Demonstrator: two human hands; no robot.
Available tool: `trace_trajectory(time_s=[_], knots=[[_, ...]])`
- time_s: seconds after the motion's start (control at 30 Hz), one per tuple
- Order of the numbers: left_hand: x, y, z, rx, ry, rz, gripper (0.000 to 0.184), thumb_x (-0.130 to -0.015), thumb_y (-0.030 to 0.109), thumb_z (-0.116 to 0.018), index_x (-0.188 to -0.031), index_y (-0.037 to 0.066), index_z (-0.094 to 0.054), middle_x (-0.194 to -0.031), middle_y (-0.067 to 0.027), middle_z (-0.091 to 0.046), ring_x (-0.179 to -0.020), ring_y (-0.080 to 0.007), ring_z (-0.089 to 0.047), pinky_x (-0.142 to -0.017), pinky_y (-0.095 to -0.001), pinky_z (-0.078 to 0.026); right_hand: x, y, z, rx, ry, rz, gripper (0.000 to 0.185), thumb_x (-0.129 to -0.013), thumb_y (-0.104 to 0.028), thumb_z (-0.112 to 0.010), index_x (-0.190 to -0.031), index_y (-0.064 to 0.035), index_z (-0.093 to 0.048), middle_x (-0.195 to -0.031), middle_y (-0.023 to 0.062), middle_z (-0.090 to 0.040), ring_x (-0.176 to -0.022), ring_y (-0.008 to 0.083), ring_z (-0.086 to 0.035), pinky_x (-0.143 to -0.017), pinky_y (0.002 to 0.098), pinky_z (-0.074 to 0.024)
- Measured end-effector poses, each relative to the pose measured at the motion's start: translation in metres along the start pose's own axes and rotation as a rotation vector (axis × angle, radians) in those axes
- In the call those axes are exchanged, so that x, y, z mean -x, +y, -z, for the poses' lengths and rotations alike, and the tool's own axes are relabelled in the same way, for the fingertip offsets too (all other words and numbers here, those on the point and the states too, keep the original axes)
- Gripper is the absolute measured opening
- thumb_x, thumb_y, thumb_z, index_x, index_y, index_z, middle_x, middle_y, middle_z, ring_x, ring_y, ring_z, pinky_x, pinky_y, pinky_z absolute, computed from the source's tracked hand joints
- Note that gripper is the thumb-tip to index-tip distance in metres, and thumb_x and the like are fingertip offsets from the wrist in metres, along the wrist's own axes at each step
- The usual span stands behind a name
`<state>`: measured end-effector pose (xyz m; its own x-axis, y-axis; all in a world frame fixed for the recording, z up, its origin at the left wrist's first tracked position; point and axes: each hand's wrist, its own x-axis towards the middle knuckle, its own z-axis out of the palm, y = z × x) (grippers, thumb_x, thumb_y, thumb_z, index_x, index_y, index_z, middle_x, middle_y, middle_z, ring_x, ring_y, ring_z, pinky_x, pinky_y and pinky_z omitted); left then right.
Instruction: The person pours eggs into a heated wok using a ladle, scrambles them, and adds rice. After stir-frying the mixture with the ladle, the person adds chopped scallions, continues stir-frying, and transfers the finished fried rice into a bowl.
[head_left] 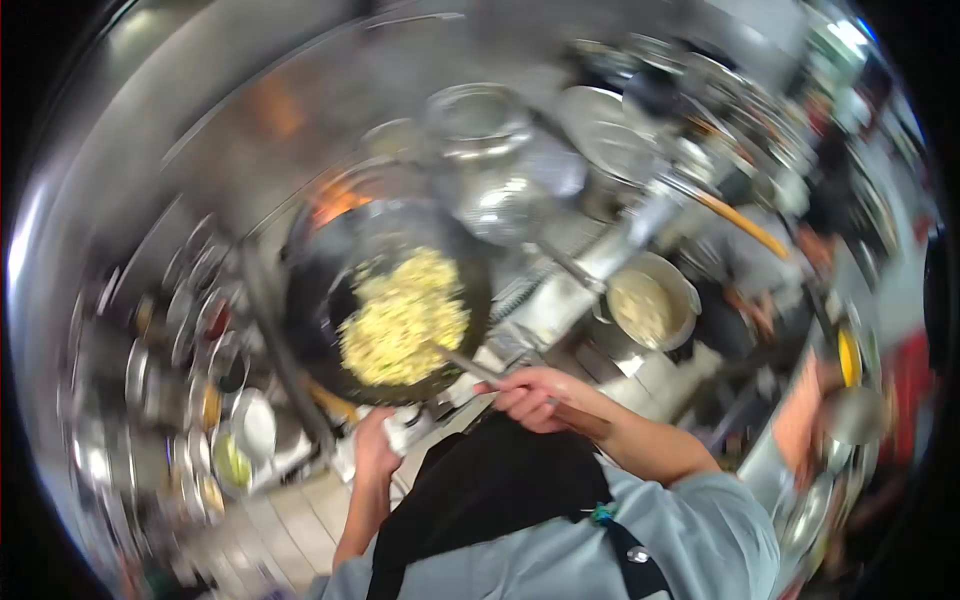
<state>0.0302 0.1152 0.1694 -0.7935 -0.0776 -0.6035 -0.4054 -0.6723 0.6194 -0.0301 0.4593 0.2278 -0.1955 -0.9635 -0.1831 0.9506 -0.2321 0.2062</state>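
Observation:
A large black wok [312,300] sits on the burner in front of me, holding a heap of yellow, crumbly food [408,320] that looks like egg fried rice. My right hand [535,398] is closed around the long handle of a cooking ladle or spatula [465,364]. The tool's head is buried in the food, so its shape is hidden. At the wok's near edge, my left hand [376,445] is closed, apparently on the wok; the gripped part is hidden and blurred.
Orange flame [338,200] rises behind the wok. Bowls of ingredients [255,425] crowd the left side. A pot of pale food [650,302] stands at right, past the stove edge. A long-handled tool [735,218] lies beyond. Another person's hands [752,312] show at right.

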Motion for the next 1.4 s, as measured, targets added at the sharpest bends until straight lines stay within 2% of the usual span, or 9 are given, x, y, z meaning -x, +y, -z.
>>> trace_trajectory(time_s=[0.07,0.4,0.53,0.67,0.8,0.9,1.07,1.23,1.4], knots=[[-0.009,0.018,0.009,-0.140,-0.018,-0.074,0.017,-0.086,0.008,-0.061,-0.101,0.001,-0.066,-0.093,-0.0113,-0.072,-0.081,-0.0276,-0.072,-0.077,-0.0408,-0.059,-0.013,0.024,0.003,0.037,0.010,0.095,0.023,-0.107,-0.017,-0.048,-0.128,-0.0075,-0.052,-0.070,-0.0064,-0.041,-0.047,0.0008,-0.039,-0.037,0.0195,-0.0336],[0.044,0.090,-0.023,-0.508,-0.478,-0.046,0.039,-0.081,0.001,-0.055,-0.120,-0.001,-0.058,-0.106,-0.0104,-0.066,-0.090,-0.0257,-0.069,-0.080,-0.0387,-0.057,-0.015,0.205,0.000,0.140,-0.040,0.673,0.022,-0.104,-0.011,-0.045,-0.125,-0.0074,-0.051,-0.068,-0.0055,-0.040,-0.044,-0.0012,-0.039,-0.032,0.0186,-0.0386],[-0.071,0.135,-0.008,-0.657,-0.739,0.187,0.039,-0.082,-0.001,-0.054,-0.121,0.000,-0.057,-0.104,-0.0087,-0.064,-0.090,-0.0247,-0.067,-0.080,-0.0379,-0.056,-0.104,0.243,-0.020,0.094,0.068,1.020,0.025,-0.103,-0.008,-0.045,-0.128,-0.0071,-0.050,-0.069,-0.0047,-0.040,-0.044,-0.0009,-0.039,-0.032,0.0194,-0.0385],[-0.080,0.174,-0.072,-0.842,-0.939,0.382,0.013,-0.087,0.009,-0.056,-0.095,0.002,-0.062,-0.085,-0.0083,-0.066,-0.074,-0.0239,-0.069,-0.066,-0.0379,-0.058,-0.171,0.293,-0.083,-0.075,0.054,1.364,0.030,-0.103,-0.006,-0.045,-0.133,-0.0052,-0.048,-0.071,-0.0035,-0.040,-0.043,-0.0006,-0.039,-0.032,0.0198,-0.0402],[-0.132,0.220,-0.129,-1.035,-1.075,0.613,0.016,-0.093,0.004,-0.059,-0.077,0.004,-0.060,-0.080,-0.0047,-0.060,-0.072,-0.0164,-0.061,-0.064,-0.0338,-0.050,-0.285,0.297,-0.177,-0.147,0.187,1.776,0.025,-0.102,-0.007,-0.047,-0.128,-0.0068,-0.049,-0.070,-0.0048,-0.040,-0.045,-0.0010,-0.038,-0.033,0.0192,-0.0362],[-0.187,0.197,-0.162,-1.198,-1.549,0.410,0.016,-0.092,0.004,-0.061,-0.076,0.002,-0.061,-0.080,-0.0056,-0.059,-0.075,-0.0136,-0.057,-0.064,-0.0316,-0.047,-0.335,0.296,-0.215,-0.203,0.250,2.006,0.029,-0.102,-0.007,-0.047,-0.131,-0.0069,-0.047,-0.071,-0.0045,-0.040,-0.045,-0.0007,-0.038,-0.033,0.0198,-0.0356],[-0.125,0.202,-0.192,-1.131,-1.393,0.897,0.010,-0.092,0.008,-0.060,-0.084,0.002,-0.063,-0.081,-0.0045,-0.061,-0.075,-0.0169,-0.061,-0.066,-0.0333,-0.051,-0.399,0.320,-0.260,-0.313,0.395,2.311,0.036,-0.101,-0.006,-0.048,-0.137,-0.0082,-0.045,-0.071,-0.0039,-0.040,-0.044,0.0009,-0.037,-0.035,0.0230,-0.0333],[-0.096,0.211,-0.207,-1.235,-1.444,0.929,0.008,-0.090,0.010,-0.060,-0.087,0.003,-0.064,-0.082,-0.0044,-0.061,-0.076,-0.0183,-0.064,-0.070,-0.0340,-0.054,-0.448,0.357,-0.293,-0.518,0.413,2.538,0.041,-0.098,-0.008,-0.051,-0.138,-0.0077,-0.044,-0.070,-0.0036,-0.040,-0.044,0.0028,-0.036,-0.035,0.0250,-0.0344],[-0.022,0.234,-0.197,-1.225,-1.464,0.821,0.008,-0.088,0.010,-0.061,-0.087,0.003,-0.063,-0.083,-0.0050,-0.063,-0.075,-0.0181,-0.063,-0.070,-0.0341,-0.053,-0.443,0.413,-0.282,-0.840,0.895,2.471,0.045,-0.093,-0.006,-0.052,-0.137,-0.0057,-0.042,-0.067,-0.0010,-0.043,-0.042,0.0059,-0.038,-0.033,0.0271,-0.0371]])
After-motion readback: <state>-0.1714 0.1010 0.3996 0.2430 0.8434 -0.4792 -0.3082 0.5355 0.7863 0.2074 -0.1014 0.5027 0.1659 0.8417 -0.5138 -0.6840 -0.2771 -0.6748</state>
